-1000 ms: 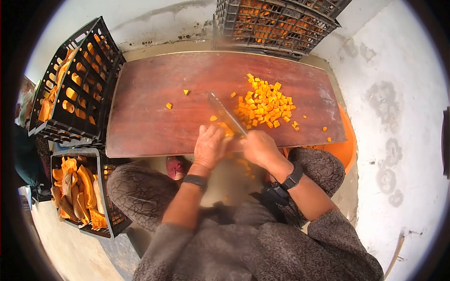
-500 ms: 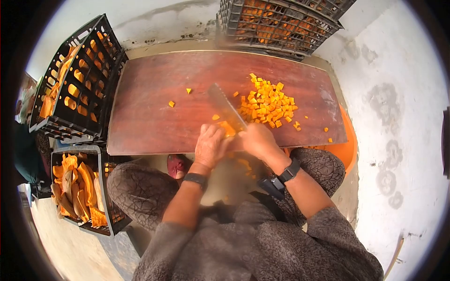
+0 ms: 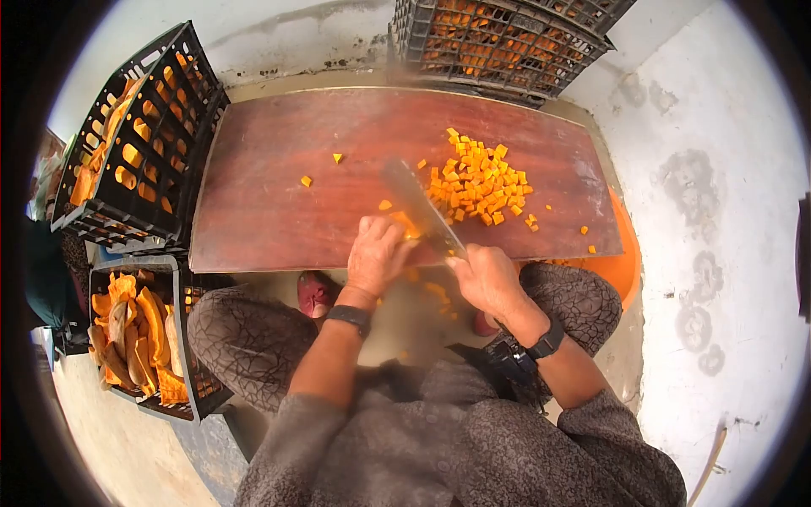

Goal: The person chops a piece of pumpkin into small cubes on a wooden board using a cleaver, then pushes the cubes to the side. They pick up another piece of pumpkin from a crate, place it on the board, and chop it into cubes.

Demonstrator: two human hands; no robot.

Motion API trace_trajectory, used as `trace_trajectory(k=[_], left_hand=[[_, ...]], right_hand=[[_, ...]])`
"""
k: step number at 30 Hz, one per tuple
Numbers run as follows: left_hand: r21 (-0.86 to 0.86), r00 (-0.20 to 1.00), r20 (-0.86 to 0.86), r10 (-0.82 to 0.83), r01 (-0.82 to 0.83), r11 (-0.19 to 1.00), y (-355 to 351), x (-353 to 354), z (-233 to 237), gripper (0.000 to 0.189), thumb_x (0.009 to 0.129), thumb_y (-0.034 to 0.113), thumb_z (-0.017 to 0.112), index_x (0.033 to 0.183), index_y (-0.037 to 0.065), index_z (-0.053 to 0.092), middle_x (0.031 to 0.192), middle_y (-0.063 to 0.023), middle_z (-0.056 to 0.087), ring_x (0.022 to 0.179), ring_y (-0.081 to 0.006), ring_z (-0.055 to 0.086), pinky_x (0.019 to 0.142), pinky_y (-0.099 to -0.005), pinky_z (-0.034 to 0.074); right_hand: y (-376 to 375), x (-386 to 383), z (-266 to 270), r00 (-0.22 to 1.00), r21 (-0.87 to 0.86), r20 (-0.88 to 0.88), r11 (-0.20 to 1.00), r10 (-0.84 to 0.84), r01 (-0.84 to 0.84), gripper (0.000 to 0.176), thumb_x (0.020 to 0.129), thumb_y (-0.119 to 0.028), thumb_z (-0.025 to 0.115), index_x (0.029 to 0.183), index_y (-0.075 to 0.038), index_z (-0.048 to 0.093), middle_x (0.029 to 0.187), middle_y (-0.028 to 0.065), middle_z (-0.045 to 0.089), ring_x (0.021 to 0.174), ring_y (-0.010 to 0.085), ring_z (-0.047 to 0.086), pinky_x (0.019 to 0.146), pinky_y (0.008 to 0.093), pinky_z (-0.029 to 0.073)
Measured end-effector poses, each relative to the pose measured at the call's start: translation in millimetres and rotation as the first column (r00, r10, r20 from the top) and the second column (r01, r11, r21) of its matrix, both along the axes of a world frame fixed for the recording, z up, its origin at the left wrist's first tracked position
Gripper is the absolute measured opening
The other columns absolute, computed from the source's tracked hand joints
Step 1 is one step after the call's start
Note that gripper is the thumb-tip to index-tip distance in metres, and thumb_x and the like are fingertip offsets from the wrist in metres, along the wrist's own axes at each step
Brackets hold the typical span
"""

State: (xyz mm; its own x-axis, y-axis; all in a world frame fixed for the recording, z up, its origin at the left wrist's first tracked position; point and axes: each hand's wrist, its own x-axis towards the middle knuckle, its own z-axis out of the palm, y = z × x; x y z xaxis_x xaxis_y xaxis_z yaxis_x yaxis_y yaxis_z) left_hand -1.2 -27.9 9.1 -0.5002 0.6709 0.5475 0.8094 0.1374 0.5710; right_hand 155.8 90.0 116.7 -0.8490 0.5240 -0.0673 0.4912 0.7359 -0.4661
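Observation:
My right hand [image 3: 487, 277] is wrapped round the handle of a knife [image 3: 424, 209], whose wide blade points up and left over the near part of the red-brown board [image 3: 279, 169]. My left hand [image 3: 377, 257] presses an orange piece [image 3: 405, 225] at the board's near edge, just left of the blade. Beyond the knife, to the right, lies a heap of orange cubes [image 3: 481, 182]. A few loose bits, such as one small cube [image 3: 306, 181], are scattered on the board.
Black crates with orange pieces stand at the upper left [image 3: 127, 203] and at the back [image 3: 507, 51]. An open crate of long orange slices [image 3: 139, 338] is at the lower left. An orange basin [image 3: 627, 253] shows beyond the board's right end, near a white wall.
My right hand and the knife have moved down and slightly right, away from my left hand. My left hand has shifted slightly and still holds the orange piece.

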Motion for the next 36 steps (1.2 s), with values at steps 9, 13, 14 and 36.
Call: trace_trajectory(k=[9, 13, 14, 36], left_hand=[[-0.009, 1.000, -0.004, -0.004, 0.004, 1.000, 0, 0, 3, 0.029, 0.074, 0.013, 0.078, 0.099, 0.005, 0.064, 0.099, -0.0113, 0.061, 0.095, -0.0341, 0.054, 0.086, -0.0432, 0.047], [-0.011, 1.000, -0.004, -0.007, 0.007, 1.000, 1, 0, 2, 0.029, 0.074, 0.013, 0.078, 0.098, 0.005, 0.064, 0.099, -0.0110, 0.061, 0.095, -0.0341, 0.054, 0.086, -0.0429, 0.047], [-0.012, 1.000, -0.003, -0.006, 0.006, 1.000, 1, 1, 2, 0.029, 0.074, 0.013, 0.078, 0.098, 0.005, 0.064, 0.099, -0.0110, 0.061, 0.095, -0.0341, 0.054, 0.086, -0.0429, 0.047], [0.004, 0.998, -0.056, -0.030, 0.030, 1.000, 7, -1, 1, 0.024, 0.075, 0.010, 0.077, 0.095, 0.006, 0.063, 0.097, -0.0102, 0.062, 0.090, -0.0324, 0.055, 0.081, -0.0420, 0.044]], right_hand=[[-5, 10, 2, 0.996, -0.042, 0.089, 0.999, -0.020, 0.024, 0.029, 0.091, -0.022, 0.061, 0.080, 0.005, 0.063, 0.075, 0.0299, 0.063, 0.075, 0.0481, 0.062, 0.070, 0.0546, 0.048], [-5, 11, 1, 0.998, -0.036, 0.069, 0.999, -0.001, 0.003, 0.029, 0.091, -0.021, 0.061, 0.080, 0.005, 0.063, 0.076, 0.0301, 0.063, 0.075, 0.0485, 0.062, 0.070, 0.0547, 0.048], [-4, 11, 0, 0.998, -0.044, 0.060, 0.999, 0.000, 0.003, 0.029, 0.091, -0.021, 0.061, 0.080, 0.005, 0.064, 0.075, 0.0300, 0.063, 0.075, 0.0487, 0.062, 0.071, 0.0547, 0.048], [7, -48, -8, 0.975, -0.029, 0.220, 0.999, 0.026, -0.020, 0.019, 0.087, -0.018, 0.062, 0.085, 0.000, 0.069, 0.090, 0.0228, 0.068, 0.090, 0.0408, 0.066, 0.078, 0.0478, 0.051]])
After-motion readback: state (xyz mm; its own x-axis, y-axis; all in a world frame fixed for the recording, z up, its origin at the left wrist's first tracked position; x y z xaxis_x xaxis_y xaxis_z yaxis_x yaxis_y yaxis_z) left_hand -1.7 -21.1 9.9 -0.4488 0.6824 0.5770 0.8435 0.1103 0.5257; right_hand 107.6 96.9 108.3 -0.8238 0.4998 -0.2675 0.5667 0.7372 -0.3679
